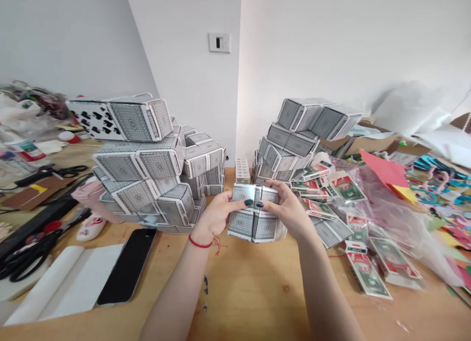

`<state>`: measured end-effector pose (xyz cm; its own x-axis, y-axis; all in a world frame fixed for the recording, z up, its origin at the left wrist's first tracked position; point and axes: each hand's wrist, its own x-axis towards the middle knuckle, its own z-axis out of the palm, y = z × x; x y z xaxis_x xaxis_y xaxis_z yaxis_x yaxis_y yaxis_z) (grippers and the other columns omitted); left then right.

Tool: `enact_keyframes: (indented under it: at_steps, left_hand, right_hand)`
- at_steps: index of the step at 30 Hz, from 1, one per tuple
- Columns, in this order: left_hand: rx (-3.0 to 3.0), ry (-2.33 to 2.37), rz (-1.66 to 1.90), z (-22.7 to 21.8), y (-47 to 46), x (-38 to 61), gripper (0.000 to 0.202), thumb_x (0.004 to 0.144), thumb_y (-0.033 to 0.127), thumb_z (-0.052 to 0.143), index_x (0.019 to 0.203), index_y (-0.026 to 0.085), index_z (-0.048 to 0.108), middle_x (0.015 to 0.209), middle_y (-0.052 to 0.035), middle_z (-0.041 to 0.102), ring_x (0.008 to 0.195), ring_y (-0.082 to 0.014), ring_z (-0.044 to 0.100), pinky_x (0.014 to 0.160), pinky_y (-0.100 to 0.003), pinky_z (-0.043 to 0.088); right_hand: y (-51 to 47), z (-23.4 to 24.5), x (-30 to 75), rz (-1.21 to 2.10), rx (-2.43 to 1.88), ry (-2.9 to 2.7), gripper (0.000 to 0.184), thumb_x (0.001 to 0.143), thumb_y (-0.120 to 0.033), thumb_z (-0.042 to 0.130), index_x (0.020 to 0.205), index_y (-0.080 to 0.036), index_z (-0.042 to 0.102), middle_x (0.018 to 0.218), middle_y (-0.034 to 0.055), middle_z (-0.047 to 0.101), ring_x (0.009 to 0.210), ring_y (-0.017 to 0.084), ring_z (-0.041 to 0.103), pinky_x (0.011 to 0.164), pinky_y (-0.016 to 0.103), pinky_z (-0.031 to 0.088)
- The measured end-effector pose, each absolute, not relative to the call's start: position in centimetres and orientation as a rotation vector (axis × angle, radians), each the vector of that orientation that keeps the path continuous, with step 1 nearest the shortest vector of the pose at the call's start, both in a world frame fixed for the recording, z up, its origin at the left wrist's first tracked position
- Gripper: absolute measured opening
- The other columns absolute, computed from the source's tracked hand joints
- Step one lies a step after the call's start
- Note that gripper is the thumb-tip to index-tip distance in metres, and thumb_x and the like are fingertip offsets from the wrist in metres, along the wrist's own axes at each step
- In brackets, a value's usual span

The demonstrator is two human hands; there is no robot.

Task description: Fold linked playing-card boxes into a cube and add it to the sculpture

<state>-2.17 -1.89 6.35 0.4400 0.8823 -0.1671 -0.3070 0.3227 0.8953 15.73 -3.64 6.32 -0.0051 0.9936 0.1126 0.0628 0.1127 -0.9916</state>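
My left hand [217,216] and right hand [290,208] clamp the card block [240,228]; card boxes [368,276] toward table's [257,292] right edge, print too small to read.

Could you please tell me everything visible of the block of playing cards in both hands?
The block of playing cards looks made of card, its grey patterned backs edged in white. Four panels, two by two, face the camera, a seam between columns. The left hand and right hand grip its sides, thumbs on its face. It is between the left card stack and right card stack; whether it touches the wooden table cannot be told.
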Motion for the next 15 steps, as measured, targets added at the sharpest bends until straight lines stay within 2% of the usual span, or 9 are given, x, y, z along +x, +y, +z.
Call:
enact_keyframes:
  at_steps: [7,11,13,15]
  left_hand:
    - [0.905,0.752,0.933,5.9,-1.8,-1.7,0.045,0.051,0.018,0.081,0.092,0.014,0.064,0.083,-0.0048,0.072,0.073,-0.0183,0.066,0.067,-0.027,0.05]
    - [0.904,0.799,1.086,5.6,-1.5,-1.7,0.037,0.055,0.019,0.079,0.089,0.014,0.064,0.084,-0.005,0.072,0.076,-0.0198,0.067,0.071,-0.032,0.051]
    - [0.861,0.839,1.203,5.5,-1.2,-1.8,0.037,0.055,0.019,0.078,0.089,0.015,0.064,0.086,-0.0052,0.072,0.077,-0.0207,0.067,0.072,-0.034,0.052]
    - [0.805,0.858,1.329,5.6,-1.1,-2.1,0.037,0.055,0.019,0.077,0.089,0.015,0.064,0.09,-0.0053,0.072,0.079,-0.0212,0.067,0.073,-0.036,0.052]
  right_hand:
    - [-2.8,4.9,15.9,0.976,-1.281,-1.354,0.064,0.062,-0.042,0.074,0.116,-0.021,0.047,0.096,0.006,0.063,0.088,0.021,0.06,0.076,0.035,0.05]
    - [-3.3,5.5,15.3,0.638,-1.314,-1.266,0.07,0.059,-0.044,0.076,0.118,-0.02,0.047,0.107,0.0108,0.059,0.096,0.024,0.058,0.078,0.036,0.051]
    - [-4.1,6.2,15.2,0.47,-1.352,-1.245,0.056,0.062,-0.045,0.073,0.108,-0.019,0.055,0.1,0.0103,0.062,0.09,0.023,0.06,0.074,0.034,0.051]
    - [-4.9,6.8,15.1,0.499,-1.425,-1.331,0.033,0.069,-0.047,0.067,0.084,-0.018,0.065,0.075,0.0069,0.066,0.07,0.02,0.061,0.064,0.032,0.05]
